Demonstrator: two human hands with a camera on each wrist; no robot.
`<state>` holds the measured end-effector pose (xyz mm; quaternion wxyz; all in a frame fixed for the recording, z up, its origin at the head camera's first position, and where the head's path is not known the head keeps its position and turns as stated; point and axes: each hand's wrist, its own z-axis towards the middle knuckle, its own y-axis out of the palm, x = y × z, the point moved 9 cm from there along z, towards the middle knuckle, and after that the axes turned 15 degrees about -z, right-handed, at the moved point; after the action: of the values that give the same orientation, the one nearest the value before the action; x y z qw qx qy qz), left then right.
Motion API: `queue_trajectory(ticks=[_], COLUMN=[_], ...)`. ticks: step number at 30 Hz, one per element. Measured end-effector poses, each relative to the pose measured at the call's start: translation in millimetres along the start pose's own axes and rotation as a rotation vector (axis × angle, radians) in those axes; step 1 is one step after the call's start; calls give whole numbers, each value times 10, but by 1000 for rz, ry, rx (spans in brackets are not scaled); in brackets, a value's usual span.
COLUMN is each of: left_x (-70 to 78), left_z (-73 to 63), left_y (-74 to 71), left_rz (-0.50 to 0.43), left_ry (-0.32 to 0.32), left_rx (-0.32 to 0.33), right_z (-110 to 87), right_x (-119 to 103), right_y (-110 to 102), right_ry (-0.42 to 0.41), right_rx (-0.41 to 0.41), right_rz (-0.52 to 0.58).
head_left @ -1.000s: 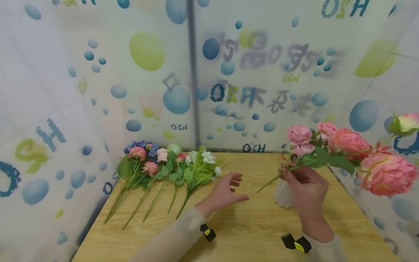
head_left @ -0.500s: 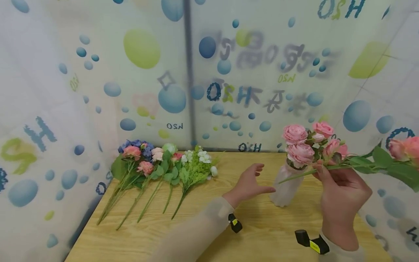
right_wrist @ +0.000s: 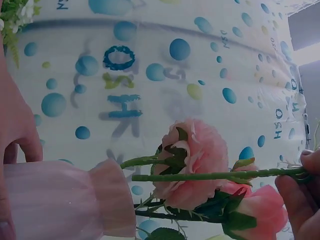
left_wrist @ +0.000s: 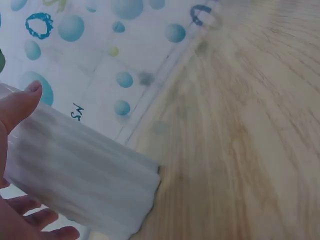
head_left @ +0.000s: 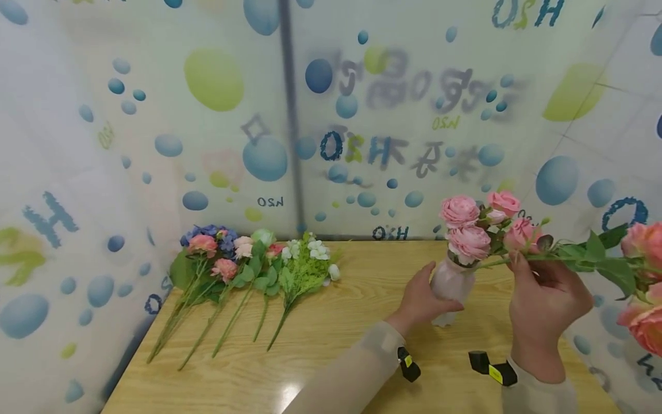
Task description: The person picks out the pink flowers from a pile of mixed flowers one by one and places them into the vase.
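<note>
A ribbed white vase (head_left: 454, 283) stands on the table, holding several pink flowers (head_left: 468, 242). My left hand (head_left: 421, 300) grips its side, thumb across the front; the left wrist view shows the thumb (left_wrist: 22, 105) on one side of it and the fingers curving round the other. With my right hand (head_left: 548, 307) I pinch the green stem (right_wrist: 210, 176) of a coral-pink flower (head_left: 643, 248). That stem lies almost level, its cut end close to the vase mouth (right_wrist: 117, 200) in the right wrist view. The blooms reach past the right edge of the head view.
On the left of the wooden table (head_left: 341, 322), several flower stems lie side by side: blue hydrangea (head_left: 227, 244), pink blooms (head_left: 224, 268) and a white-and-green spray (head_left: 307, 270). A patterned curtain (head_left: 341, 201) hangs close behind the table.
My left hand has moved right and taken hold of the vase. The right hand has moved right with the flower, bringing its stem end to the vase mouth.
</note>
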<state>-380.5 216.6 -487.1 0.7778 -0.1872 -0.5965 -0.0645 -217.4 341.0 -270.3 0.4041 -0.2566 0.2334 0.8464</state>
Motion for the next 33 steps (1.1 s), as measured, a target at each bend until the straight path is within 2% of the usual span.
queue_trajectory(ticks=[4,6,11,17,22,25,29,33], left_x=[-17,-17,-38,-64,-70,-62,-51,-53], left_z=[36,53,61,61,57,51,43,45], left_y=[109,147,181,201,233,234,215,193], left_rz=[-61,-79,-113,-142,-139,-135,-127,-114], left_ry=[55,76,69,63,59,48,31,26], left_rx=[-28,-46,-65,-78,-90,-92,-89,-87], right_z=[69,109,178,157,69,9,-67,-133], right_x=[31,26,80,358,528,580,627,730], right_y=[13,23,47,54,110,160,242,320], right_ry=[7,7,18,32,-5,-28,-40,12], right_rx=[29,41,54,66,1,-42,-92,-130], right_rz=[-79,-85,-100,-173,-328,-382,-404,-421])
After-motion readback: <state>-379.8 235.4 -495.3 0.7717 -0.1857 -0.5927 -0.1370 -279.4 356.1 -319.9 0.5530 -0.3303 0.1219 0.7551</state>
